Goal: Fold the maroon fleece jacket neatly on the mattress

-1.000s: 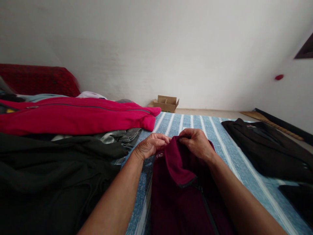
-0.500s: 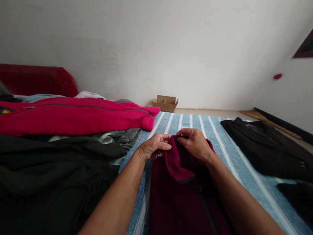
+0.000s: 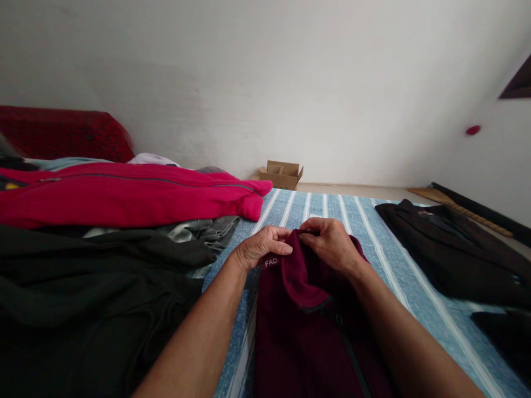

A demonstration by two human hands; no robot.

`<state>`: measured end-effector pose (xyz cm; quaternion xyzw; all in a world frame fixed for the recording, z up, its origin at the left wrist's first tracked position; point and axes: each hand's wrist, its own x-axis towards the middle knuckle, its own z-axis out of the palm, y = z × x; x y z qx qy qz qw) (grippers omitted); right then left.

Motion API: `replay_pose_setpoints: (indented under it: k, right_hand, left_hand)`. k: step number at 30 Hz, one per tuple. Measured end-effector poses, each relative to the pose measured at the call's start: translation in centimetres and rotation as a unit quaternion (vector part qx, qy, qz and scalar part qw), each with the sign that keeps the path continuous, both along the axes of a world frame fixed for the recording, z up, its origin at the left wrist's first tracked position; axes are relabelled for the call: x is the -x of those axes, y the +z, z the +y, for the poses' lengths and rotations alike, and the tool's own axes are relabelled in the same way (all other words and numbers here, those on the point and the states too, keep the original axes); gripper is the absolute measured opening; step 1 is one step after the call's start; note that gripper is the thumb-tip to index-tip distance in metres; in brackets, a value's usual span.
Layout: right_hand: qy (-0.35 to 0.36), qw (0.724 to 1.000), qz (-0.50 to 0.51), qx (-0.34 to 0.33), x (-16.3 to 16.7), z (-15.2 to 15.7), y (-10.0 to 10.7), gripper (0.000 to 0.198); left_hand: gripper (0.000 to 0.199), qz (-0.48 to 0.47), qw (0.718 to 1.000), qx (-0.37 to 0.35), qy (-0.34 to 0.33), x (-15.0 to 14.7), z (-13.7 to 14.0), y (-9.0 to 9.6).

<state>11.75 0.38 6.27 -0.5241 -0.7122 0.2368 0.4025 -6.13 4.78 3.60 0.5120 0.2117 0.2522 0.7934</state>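
A maroon zip-up jacket point(image 3: 298, 342) lies in front of me on a blue-and-white striped cloth point(image 3: 375, 237). White letters reading "FAD" show near its collar. My left hand point(image 3: 265, 246) pinches the left side of the collar between thumb and fingers. At the collar's top, my right hand point(image 3: 329, 240) is closed on the fabric, its fingertips partly tucked inside the neck. The collar's front flap folds over toward the dark zipper, which runs down the jacket. The lower part of the jacket passes out of the picture.
To the left lie a pink zip jacket point(image 3: 136, 193) and a dark green garment point(image 3: 91, 309) among other clothes. A dark brown garment point(image 3: 448, 249) lies at the right, a black one point(image 3: 506, 337) nearer me. An open cardboard box point(image 3: 282, 174) stands by the wall.
Almost nothing differs. Both hands keep their hold on the jacket's collar, and the view has shifted very slightly.
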Motion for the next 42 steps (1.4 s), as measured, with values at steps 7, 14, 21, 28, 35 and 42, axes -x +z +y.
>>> replay_pose_setpoints:
  k: [7,14,21,28,35,42]
  right_hand:
    - [0.051,0.998,0.015,0.037,0.0,-0.4,0.6,0.017]
    - [0.055,0.997,0.021,0.046,-0.2,-0.2,0.4,0.018]
    - [0.050,0.998,0.019,0.032,-0.1,0.0,0.3,0.015]
    - [0.039,0.999,0.008,0.018,-0.1,0.2,-0.1,0.014]
    - [0.040,0.999,0.009,0.018,-0.1,0.3,-0.2,0.013]
    - [0.046,0.999,0.009,0.021,0.0,0.4,-0.4,0.015]
  left_hand:
    - [0.045,0.002,1.000,0.000,-0.014,0.2,0.0,0.0]
    - [0.043,0.022,0.998,-0.043,0.037,0.6,0.3,0.2]
    - [0.019,0.164,0.909,-0.354,0.148,0.8,-0.2,5.1]
    - [0.041,0.328,0.771,-0.545,0.021,-0.2,-1.7,7.9]
    - [0.039,0.427,0.666,-0.608,-0.066,-1.4,-1.9,8.6]
    - [0.021,0.475,0.660,-0.574,-0.097,-1.2,-2.4,10.0]
